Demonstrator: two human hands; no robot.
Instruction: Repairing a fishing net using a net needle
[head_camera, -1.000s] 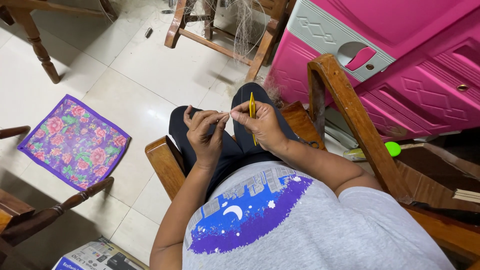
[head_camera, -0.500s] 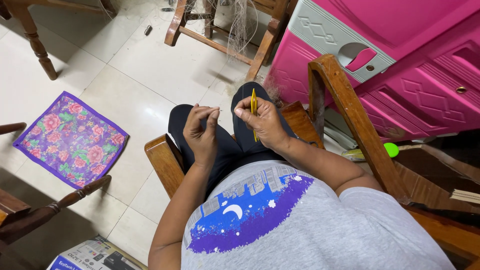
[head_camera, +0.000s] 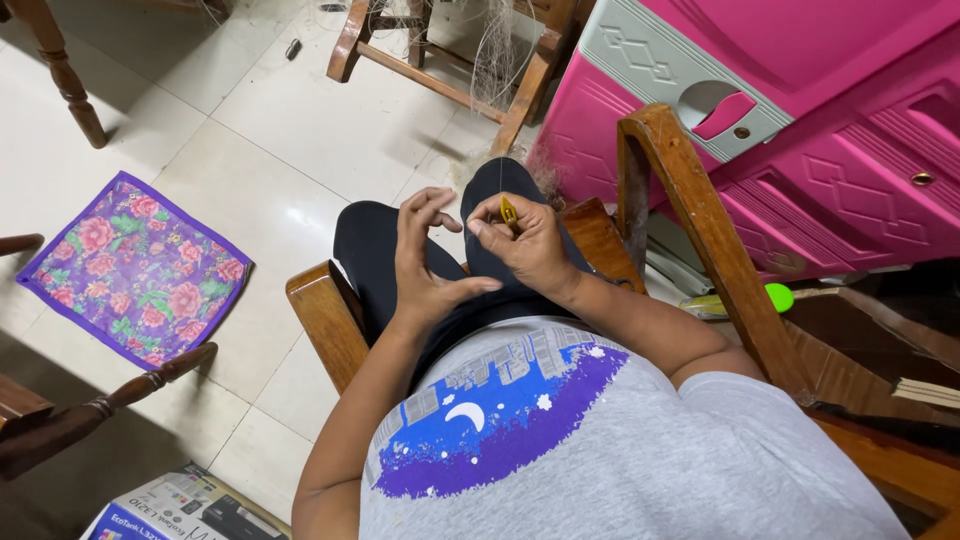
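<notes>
At the bottom of the frame was the person's grey shirt (head_camera: 640, 450) with a blue and purple night picture on it. Both arms reached up toward the middle of the frame, over the lap in black trousers (head_camera: 375, 245).

The left hand (head_camera: 425, 255) was just left of the middle. Its fingers (head_camera: 420, 205) were apart and bent, and it held nothing that could be seen. A very thin thread may have run through them, but it was too fine to tell.

The right hand (head_camera: 525, 245) was just beside it, close but not touching. Its thumb and first fingers were pinched together on a small yellow tool (head_camera: 508, 210), which stuck up out of the hand. A thin pale thread (head_camera: 500, 150) went from the tool toward the top of the frame.

The person sat on a wooden chair (head_camera: 325, 315), and its arm rose at the right.

Farther off, a purple cloth with pink flowers (head_camera: 135, 270) lay flat on the pale tiled floor (head_camera: 290, 130) at the left. A printed box (head_camera: 185, 510) sat at the bottom left. A big pink plastic cabinet (head_camera: 800, 130) filled the upper right. At the top middle stood another wooden chair (head_camera: 440, 60) with pale netting (head_camera: 495, 50) hanging on it
</notes>
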